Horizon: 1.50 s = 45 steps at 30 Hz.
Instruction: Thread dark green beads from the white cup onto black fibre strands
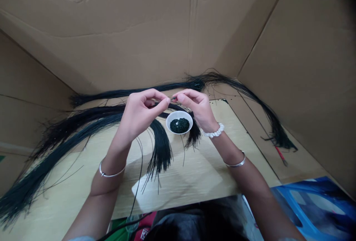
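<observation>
My left hand (141, 111) is closed in a pinch, thumb against forefinger. Facing it, my right hand (197, 108) also pinches, and the two sets of fingertips nearly meet. A tiny dark piece (174, 98) shows between them, too small to name. Just below the fingertips stands a small white bowl (168, 123) holding a heap of tiny dark green grains (179, 126), with one pale speck on top. Behind my left wrist a bundle of dark green strands (160, 146) curves across the board. A blacker bundle (83, 119) passes behind the bowl.
Cardboard walls (125, 29) enclose the pale wooden board (194, 174) at the back and sides. More dark strands (139, 92) lie along the back wall, others (267, 113) at the right. A red-handled tool (280, 154) rests there. A blue printed sheet (311, 204) is at lower right.
</observation>
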Tool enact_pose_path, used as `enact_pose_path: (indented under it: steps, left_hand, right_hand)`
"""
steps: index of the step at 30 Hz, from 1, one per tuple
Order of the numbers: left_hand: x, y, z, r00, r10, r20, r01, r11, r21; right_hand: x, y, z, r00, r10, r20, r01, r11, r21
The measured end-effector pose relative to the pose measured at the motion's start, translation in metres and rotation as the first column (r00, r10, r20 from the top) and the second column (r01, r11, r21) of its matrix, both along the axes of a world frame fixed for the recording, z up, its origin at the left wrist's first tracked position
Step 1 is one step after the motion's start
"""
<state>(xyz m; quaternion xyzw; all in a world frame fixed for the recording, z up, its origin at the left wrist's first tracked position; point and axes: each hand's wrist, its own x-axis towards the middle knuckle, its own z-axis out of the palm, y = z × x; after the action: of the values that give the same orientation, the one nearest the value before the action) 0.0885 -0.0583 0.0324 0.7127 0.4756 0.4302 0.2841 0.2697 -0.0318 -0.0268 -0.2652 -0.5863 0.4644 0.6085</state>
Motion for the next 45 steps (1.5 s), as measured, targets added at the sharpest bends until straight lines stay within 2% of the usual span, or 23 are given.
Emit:
enact_pose_path:
  steps: [7, 13, 21, 26, 28, 29, 30, 31, 33, 34, 35, 36, 40, 45]
  left_hand:
    - [0.004, 0.002, -0.003, 0.999, -0.017, 0.036, 0.016, 1.000, 0.018]
    - [0.004, 0.003, -0.001, 0.996, -0.069, 0.059, 0.074, 0.994, -0.082]
    - [0.002, 0.009, 0.000, 0.977, -0.163, 0.135, 0.183, 0.972, -0.149]
    - [-0.003, 0.024, -0.004, 0.960, -0.134, 0.245, 0.195, 0.950, -0.245]
    - [-0.005, 0.029, -0.003, 0.944, -0.137, 0.301, 0.225, 0.932, -0.282]
    - [-0.006, 0.030, -0.003, 0.933, -0.144, 0.330, 0.246, 0.924, -0.293]
    - [-0.007, 0.031, -0.002, 0.922, -0.150, 0.357, 0.266, 0.915, -0.302]
    - [-0.007, 0.031, -0.001, 0.912, -0.155, 0.380, 0.284, 0.907, -0.313]
    - [-0.007, 0.031, 0.000, 0.903, -0.154, 0.402, 0.299, 0.895, -0.330]
    - [-0.007, 0.030, 0.001, 0.903, -0.150, 0.403, 0.299, 0.893, -0.336]
    - [-0.007, 0.029, 0.001, 0.904, -0.147, 0.402, 0.296, 0.893, -0.339]
    - [-0.007, 0.029, 0.001, 0.905, -0.145, 0.401, 0.294, 0.894, -0.338]
    - [-0.007, 0.029, 0.001, 0.909, -0.144, 0.391, 0.287, 0.897, -0.335]
    - [-0.006, 0.029, 0.001, 0.912, -0.151, 0.382, 0.287, 0.898, -0.332]
  right_hand:
    - [0.000, -0.003, 0.004, 0.987, -0.148, 0.061, 0.140, 0.983, 0.119]
    - [0.000, -0.008, 0.009, 0.969, -0.221, 0.107, 0.215, 0.975, 0.059]
    - [0.000, -0.007, 0.009, 0.976, -0.202, 0.076, 0.202, 0.979, 0.003]
    - [0.002, -0.002, 0.008, 0.985, -0.163, 0.059, 0.165, 0.986, -0.030]
    - [0.004, 0.004, 0.002, 0.975, -0.168, 0.146, 0.175, 0.984, -0.032]
    - [0.005, 0.008, -0.002, 0.952, -0.173, 0.251, 0.184, 0.983, -0.021]
    - [0.006, 0.011, -0.007, 0.897, -0.179, 0.404, 0.195, 0.981, 0.001]
    - [0.006, 0.013, -0.012, 0.783, -0.180, 0.595, 0.200, 0.979, 0.033]
    - [0.005, 0.016, -0.023, 0.405, -0.154, 0.901, 0.168, 0.981, 0.092]
    - [0.004, 0.017, -0.029, 0.220, -0.130, 0.967, 0.140, 0.985, 0.101]
    - [0.002, 0.017, -0.035, 0.082, -0.105, 0.991, 0.116, 0.989, 0.096]
    - [0.000, 0.017, -0.041, 0.001, -0.084, 0.996, 0.100, 0.991, 0.084]
    - [-0.007, 0.017, -0.059, -0.112, -0.056, 0.992, 0.085, 0.994, 0.066]
    - [-0.010, 0.020, -0.066, -0.145, -0.061, 0.988, 0.042, 0.997, 0.068]
